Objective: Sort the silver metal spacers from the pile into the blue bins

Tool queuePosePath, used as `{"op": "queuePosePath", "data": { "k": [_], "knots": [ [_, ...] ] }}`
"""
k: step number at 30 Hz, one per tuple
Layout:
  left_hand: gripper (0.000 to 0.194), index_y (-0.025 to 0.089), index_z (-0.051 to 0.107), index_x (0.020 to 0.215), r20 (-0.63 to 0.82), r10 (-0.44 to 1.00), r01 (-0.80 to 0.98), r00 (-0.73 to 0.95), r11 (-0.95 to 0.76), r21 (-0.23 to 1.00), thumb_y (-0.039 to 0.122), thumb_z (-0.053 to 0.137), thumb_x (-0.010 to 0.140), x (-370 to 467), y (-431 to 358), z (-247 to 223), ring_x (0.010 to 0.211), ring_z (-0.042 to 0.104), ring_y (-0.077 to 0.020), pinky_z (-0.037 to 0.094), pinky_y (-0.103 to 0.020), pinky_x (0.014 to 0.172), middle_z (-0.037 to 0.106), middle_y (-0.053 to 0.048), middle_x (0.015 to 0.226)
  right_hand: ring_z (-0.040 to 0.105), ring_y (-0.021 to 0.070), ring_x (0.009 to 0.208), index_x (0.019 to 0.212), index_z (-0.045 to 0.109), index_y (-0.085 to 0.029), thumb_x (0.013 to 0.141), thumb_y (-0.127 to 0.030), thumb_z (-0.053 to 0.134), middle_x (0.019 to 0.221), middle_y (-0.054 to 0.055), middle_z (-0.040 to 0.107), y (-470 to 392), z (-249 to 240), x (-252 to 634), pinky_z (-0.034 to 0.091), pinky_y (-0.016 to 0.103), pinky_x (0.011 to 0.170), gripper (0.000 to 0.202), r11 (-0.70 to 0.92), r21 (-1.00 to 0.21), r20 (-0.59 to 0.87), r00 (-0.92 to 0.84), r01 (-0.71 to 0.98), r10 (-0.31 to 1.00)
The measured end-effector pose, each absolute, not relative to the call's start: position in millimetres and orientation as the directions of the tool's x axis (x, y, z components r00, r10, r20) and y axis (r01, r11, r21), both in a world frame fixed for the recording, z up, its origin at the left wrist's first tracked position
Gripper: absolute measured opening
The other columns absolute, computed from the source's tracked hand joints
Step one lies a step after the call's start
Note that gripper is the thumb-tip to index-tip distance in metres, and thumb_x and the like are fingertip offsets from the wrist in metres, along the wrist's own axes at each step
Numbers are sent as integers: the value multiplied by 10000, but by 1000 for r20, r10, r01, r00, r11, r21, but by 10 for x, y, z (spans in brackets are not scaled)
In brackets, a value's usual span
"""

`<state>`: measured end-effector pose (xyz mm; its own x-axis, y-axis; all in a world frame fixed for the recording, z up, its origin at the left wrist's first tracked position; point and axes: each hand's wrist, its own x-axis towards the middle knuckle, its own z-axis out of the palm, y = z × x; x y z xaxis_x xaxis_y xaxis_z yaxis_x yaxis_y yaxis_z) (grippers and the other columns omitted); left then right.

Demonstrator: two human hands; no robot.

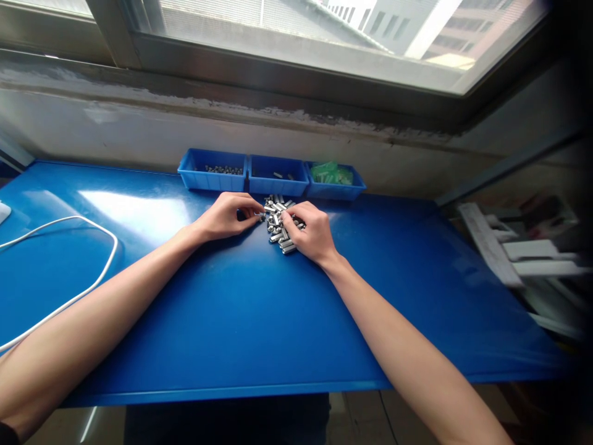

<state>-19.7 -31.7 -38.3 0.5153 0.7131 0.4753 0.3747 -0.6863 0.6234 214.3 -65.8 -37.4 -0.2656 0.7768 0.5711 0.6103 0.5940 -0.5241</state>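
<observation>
A pile of small silvery metal cylinders [278, 224] lies on the blue table [241, 321], just in front of the blue bins. At the pile's left edge, my left hand [234, 215] has its thumb and forefinger pinched around a small metal part. My right hand [311, 230] rests over the right side of the pile, with the thumb and fingers closed together at the cylinders. What it holds, if anything, is hidden by the fingers.
Behind the pile stand three blue bins: the left bin [213, 180] with small metal parts, the middle bin [278, 185] with a few pieces, the right bin [336, 190] with green packets. A white cable [109, 262] loops on the left. White objects [532, 250] stand at right.
</observation>
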Motion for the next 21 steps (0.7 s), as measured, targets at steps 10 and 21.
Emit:
{"op": "queuePosePath", "data": {
  "k": [10, 21],
  "knots": [
    [218, 148, 791, 1003, 498, 661, 395, 561, -743, 541, 280, 656, 895, -201, -324, -381, 728, 674, -148, 529, -247, 687, 741, -83, 917, 675, 225, 828, 790, 696, -209, 939, -241, 603, 838, 56, 764, -659, -375, 2141, 534, 374, 826, 178, 604, -514, 584, -267, 609, 766],
    [190, 157, 778, 931, 459, 657, 391, 598, -739, 548, 313, 671, 915, -225, -281, -403, 771, 675, -156, 524, -257, 726, 738, -79, 918, 674, 228, 824, 788, 694, -212, 942, -245, 610, 835, 57, 763, -652, -377, 2145, 532, 377, 814, 178, 607, -515, 586, -268, 606, 765]
  ]
}}
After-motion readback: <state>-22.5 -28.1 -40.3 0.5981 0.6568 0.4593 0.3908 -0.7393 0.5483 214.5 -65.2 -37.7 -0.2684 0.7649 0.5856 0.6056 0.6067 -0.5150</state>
